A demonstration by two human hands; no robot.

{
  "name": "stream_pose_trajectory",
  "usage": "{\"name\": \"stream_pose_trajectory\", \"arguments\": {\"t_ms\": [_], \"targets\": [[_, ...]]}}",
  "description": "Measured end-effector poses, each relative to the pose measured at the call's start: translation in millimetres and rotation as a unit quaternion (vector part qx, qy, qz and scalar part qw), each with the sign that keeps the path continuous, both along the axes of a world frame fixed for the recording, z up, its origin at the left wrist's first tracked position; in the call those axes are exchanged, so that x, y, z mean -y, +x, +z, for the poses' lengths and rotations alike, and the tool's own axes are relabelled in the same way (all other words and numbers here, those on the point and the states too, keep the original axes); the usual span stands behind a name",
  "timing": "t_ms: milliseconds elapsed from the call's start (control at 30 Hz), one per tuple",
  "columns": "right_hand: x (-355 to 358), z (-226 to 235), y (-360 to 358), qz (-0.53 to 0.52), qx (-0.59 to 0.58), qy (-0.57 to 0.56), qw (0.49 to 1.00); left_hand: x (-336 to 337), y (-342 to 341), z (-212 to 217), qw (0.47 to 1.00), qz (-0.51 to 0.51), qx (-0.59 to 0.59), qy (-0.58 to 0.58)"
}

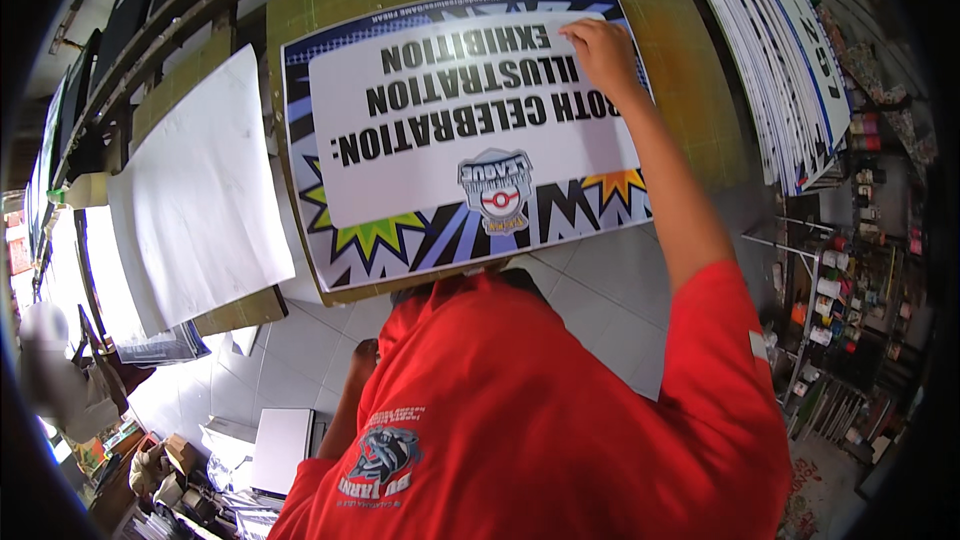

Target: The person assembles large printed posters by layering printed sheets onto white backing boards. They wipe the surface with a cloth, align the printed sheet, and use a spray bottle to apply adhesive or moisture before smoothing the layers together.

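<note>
A large printed sign (450, 140) lies on a green cutting mat (690, 90). It has a white panel with black lettering and a blue, green and orange burst border. My right hand (600, 52) reaches across to its far right corner, with fingers curled on the white panel's edge. Whether it pinches or only presses there is unclear. My left hand (363, 352) hangs low by my red shirt (520, 420), below the table's near edge. Its fingers are mostly hidden and nothing shows in it.
A big blank white sheet (195, 190) drapes over the table to the left of the sign. A stack of white boards with blue print (780, 60) leans at the far right. Shelves of small bottles and cans (840, 280) stand on the right, and boxes and clutter (200, 470) sit on the tiled floor.
</note>
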State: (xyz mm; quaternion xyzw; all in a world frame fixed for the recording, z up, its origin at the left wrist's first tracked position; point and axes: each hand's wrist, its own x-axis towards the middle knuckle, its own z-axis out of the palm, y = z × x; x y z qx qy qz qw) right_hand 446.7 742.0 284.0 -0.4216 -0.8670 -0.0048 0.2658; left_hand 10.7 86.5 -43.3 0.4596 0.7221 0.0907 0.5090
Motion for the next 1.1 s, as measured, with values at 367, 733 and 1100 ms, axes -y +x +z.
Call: {"name": "stream_pose_trajectory", "arguments": {"t_ms": [367, 733, 1100], "targets": [[20, -21, 30, 0.028, 0.045, -0.122, 0.991, 3, 35, 111, 0.945, 0.286, 0.070, -0.140], [350, -43, 209, -0.033, 0.189, -0.326, 0.925, -97, 61, 91, 0.994, 0.100, 0.040, -0.011], [174, 2, 155, -0.051, 0.024, -0.024, 0.998, -156, 104, 121, 0.994, 0.080, 0.069, -0.001]]}}
